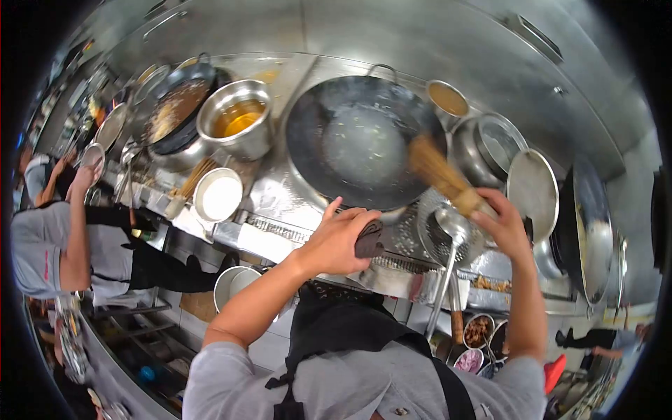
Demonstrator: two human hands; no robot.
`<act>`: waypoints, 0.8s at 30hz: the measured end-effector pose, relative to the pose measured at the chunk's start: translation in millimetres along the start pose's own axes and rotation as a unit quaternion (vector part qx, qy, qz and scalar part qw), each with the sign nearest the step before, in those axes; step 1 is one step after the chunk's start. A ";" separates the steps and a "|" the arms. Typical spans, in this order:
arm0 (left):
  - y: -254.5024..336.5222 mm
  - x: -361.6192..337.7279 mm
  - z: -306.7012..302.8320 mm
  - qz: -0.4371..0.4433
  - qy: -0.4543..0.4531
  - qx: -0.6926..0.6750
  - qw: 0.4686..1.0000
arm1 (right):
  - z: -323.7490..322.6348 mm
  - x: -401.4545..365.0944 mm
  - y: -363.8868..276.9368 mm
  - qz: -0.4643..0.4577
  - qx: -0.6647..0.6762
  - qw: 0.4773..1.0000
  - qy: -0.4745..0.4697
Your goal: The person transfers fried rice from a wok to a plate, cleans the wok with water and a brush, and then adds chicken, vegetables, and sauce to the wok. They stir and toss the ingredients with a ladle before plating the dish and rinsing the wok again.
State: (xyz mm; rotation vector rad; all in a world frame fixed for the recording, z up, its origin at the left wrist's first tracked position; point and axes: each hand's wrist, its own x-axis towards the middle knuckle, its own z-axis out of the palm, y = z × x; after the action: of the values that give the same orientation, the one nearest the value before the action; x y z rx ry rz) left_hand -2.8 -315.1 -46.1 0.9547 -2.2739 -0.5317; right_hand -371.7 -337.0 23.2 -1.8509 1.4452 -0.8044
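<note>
Scrubbing step, I'd say: the left hand (341,240) was clamped round the black handle (369,239) of the big dark steel wok (318,119), centre of the range (273,190), while the right hand (502,225) gripped a straw-coloured bamboo brush (439,171), bristles down in the wok's cloudy water (364,143). The next sweep called for a firm hold on that handle. Left of it, a round steel pot (246,145) held amber oil (238,119); nearer, a white tub (198,203) held white powder (221,198).
</note>
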 end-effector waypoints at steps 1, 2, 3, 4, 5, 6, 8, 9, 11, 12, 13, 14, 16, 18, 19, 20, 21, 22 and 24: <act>-10.9 0.1 -0.8 -0.010 -0.009 0.007 1.000 | 13.6 39.2 -31.7 -0.012 -0.046 0.995 -0.093; -17.1 0.6 -0.8 -0.016 -0.020 0.012 1.000 | 36.2 86.2 -32.6 -0.060 -0.108 0.977 -0.176; -14.5 -2.4 2.9 -0.028 -0.004 0.036 0.999 | 73.5 140.4 -19.1 -0.143 -0.196 0.940 -0.240; -14.8 -2.9 4.6 -0.042 0.007 0.012 0.999 | 116.5 182.4 -24.1 -0.138 -0.256 0.924 -0.248; -16.4 -3.0 5.5 -0.056 0.018 -0.012 0.998 | 160.7 227.9 -21.0 -0.203 -0.312 0.912 -0.172; -18.1 -5.4 6.8 -0.072 0.027 -0.040 0.996 | 193.2 281.2 -23.0 -0.162 -0.300 0.934 -0.110; -24.3 -6.8 7.0 -0.037 0.063 -0.034 0.997 | 198.4 287.5 -105.7 0.111 -0.144 0.983 -0.030; -26.8 -6.3 3.4 -0.025 0.064 -0.029 0.997 | 202.0 288.9 -104.3 0.111 -0.144 0.980 -0.082; -29.9 -13.2 2.5 0.014 0.070 -0.023 0.997 | 195.0 279.1 -85.5 0.125 -0.139 0.966 -0.179; -34.6 -9.6 -1.2 0.025 0.072 -0.020 0.997 | 184.8 257.3 -82.6 -0.023 -0.246 0.952 -0.180; -36.7 -10.8 -0.5 0.032 0.068 -0.019 0.997 | 177.8 218.2 -71.3 -0.166 -0.341 0.908 -0.181; -38.7 -14.8 1.8 0.037 0.059 -0.020 0.997 | 161.5 179.4 -84.9 -0.147 -0.396 0.882 -0.207; -44.7 -13.0 1.3 0.042 0.066 -0.031 0.996 | 132.0 169.3 -97.1 -0.105 -0.480 0.842 -0.225; -43.5 -12.4 4.2 0.047 0.065 -0.043 0.996 | 118.4 199.7 -73.7 -0.050 -0.532 0.817 -0.216; -44.2 -12.6 3.2 0.046 0.074 -0.049 0.995 | 125.8 232.3 -52.7 -0.037 -0.533 0.830 -0.157; -46.9 -13.6 0.0 0.039 0.061 -0.040 0.997 | 135.8 270.5 -35.6 -0.028 -0.534 0.839 -0.099; -48.3 -15.7 -3.3 0.030 0.050 -0.033 0.998 | 145.6 299.0 -36.1 0.005 -0.512 0.857 -0.056; -47.7 -17.1 -6.7 0.021 0.039 -0.028 0.999 | 158.8 315.2 -43.1 0.039 -0.489 0.872 -0.012; -40.6 -18.6 -14.3 -0.006 0.043 -0.013 0.999 | 175.6 294.1 -57.7 0.039 -0.454 0.890 -0.018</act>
State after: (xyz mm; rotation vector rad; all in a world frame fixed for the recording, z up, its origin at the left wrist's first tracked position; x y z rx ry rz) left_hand 37.3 -329.9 -65.5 0.9613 -2.1806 -0.5147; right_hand -139.4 -592.5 -14.4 -2.3991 2.0600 0.0095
